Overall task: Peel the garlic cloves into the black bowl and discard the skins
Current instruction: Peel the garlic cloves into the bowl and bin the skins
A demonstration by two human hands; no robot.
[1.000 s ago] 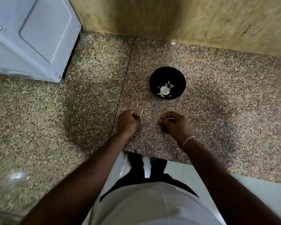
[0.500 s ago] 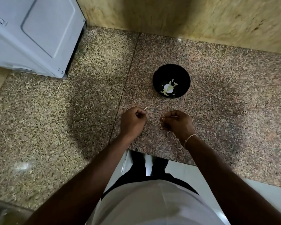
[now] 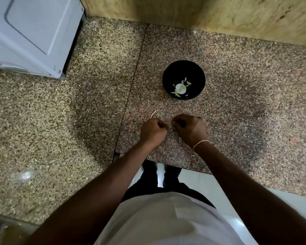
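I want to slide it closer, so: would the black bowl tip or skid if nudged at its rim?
The black bowl looks wide and low, so it probably won't tip. It holds only a few garlic pieces, so it is likely light and may skid on the glossy stone counter.

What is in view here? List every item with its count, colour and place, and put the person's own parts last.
black bowl: one, black, on the counter beyond the hands.
garlic pieces: several, white and pale green, in the bowl's bottom.
granite counter: one, speckled brown and pink.
appliance: one, white, far left corner.
wall: tan, behind the counter.
garlic skin strip: one, pale, sticking up from the left hand.
bracelet: one, pale, right wrist.
left hand: curled, pinching the strip.
right hand: curled, contents hidden.
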